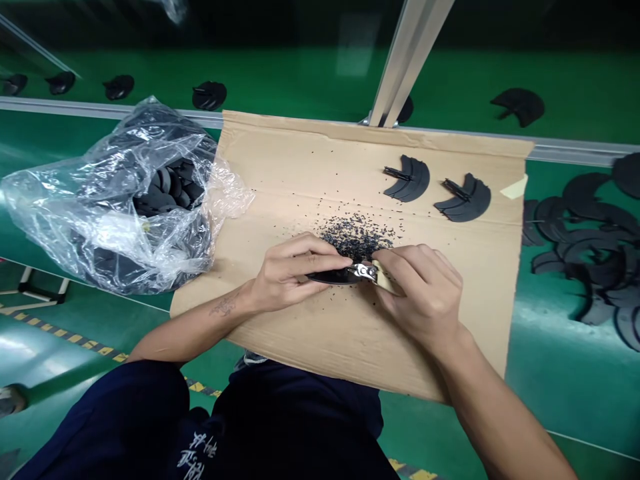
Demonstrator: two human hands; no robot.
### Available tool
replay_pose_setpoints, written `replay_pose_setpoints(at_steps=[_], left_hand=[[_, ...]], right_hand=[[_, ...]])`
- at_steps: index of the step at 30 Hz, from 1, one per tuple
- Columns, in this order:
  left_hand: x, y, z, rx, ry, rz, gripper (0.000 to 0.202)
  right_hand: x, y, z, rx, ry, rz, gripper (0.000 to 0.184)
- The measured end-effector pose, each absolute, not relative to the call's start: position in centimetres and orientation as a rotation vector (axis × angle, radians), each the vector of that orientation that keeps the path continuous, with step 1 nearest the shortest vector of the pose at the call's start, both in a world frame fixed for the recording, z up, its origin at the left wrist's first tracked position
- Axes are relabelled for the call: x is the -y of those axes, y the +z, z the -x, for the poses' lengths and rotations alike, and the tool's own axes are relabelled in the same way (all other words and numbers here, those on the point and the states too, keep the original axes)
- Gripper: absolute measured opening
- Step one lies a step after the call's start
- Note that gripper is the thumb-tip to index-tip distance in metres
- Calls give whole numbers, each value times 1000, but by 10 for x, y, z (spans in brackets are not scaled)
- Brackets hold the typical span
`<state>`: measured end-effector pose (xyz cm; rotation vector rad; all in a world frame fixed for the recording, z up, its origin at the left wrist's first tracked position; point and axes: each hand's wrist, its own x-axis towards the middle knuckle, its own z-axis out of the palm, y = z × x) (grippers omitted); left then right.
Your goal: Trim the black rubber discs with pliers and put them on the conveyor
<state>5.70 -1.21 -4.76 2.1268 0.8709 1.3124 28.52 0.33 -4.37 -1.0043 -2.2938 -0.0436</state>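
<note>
Between the thumb and fingers of my left hand [295,270] is a flat, curved black plastic part [333,275], mostly hidden by the fingers. My right hand [423,287] is closed round the pale handles of a pair of nippers [363,271]. Their metal jaws meet the right edge of the black part; whether they bite into it I cannot tell. Just beyond the hands lies a heap of small black plastic scraps [357,235], scattered over the cardboard sheet [295,340]. Two fan-shaped black parts [407,179] rest on the cardboard at the far right.
A clear plastic bag [107,193] full of black parts stands left of the cardboard. Many curved black parts [590,227] are spread on the green table at the right. A metal post [407,60] rises at the cardboard's far edge, with glass-like dark panels behind.
</note>
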Motion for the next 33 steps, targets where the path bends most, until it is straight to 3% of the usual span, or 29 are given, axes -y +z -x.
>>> replay_pose_setpoints(at_steps=[13, 19, 27, 30, 33], left_hand=[[15, -52, -60, -867, 1298, -2037, 30], [15, -48, -61, -936, 1288, -2027, 26], [12, -49, -59, -1027, 1174, -2146, 26], [10, -49, -57, -1105, 1218, -2181, 23], [10, -47, -55, -1112, 1290, -2066, 23]], right_hand=[[-2, -42, -289, 2369, -240, 957, 8], [-2, -47, -286, 2303, 68, 1005, 11], [-6, -51, -283, 2369, -89, 1083, 10], [-7, -50, -285, 2307, 105, 1096, 12], [-8, -46, -285, 2129, 528, 1128, 15]])
